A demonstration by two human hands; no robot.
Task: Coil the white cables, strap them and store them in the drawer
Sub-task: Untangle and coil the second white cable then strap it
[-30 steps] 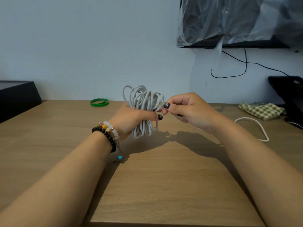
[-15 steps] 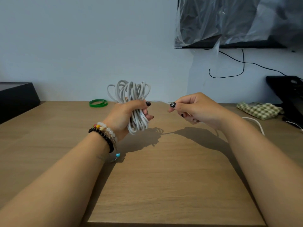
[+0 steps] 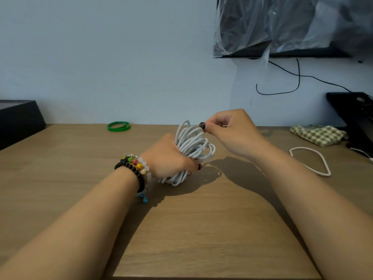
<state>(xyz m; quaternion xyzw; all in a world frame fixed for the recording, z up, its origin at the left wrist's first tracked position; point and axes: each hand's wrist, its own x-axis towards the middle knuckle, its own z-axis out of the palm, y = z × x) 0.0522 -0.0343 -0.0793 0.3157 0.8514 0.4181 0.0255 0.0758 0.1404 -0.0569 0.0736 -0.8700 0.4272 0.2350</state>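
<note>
Many loops of white cable (image 3: 192, 147) sat bunched inside left hand (image 3: 169, 158) fingers curled round middle, above worktop (image 3: 201, 229). Right hand (image 3: 230, 134) fingers pinched free end beside top loops. Judged light, springy, slippery; grip mid-bundle.

We see the left hand (image 3: 169, 158), which half a second ago holds the bundle of coiled white cable (image 3: 191, 150) up near the far edge of the wooden table, now lower and nearer to us, its back turned up and the coil tilted so that the lower loops hang just above the tabletop. The right hand (image 3: 228, 134), earlier held out to the right with a short length of cable stretched taut between it and the bundle, now sits right over the top of the coil, its fingertips (image 3: 203, 126) pinched against the upper loops, and that stretched length no longer shows.
</note>
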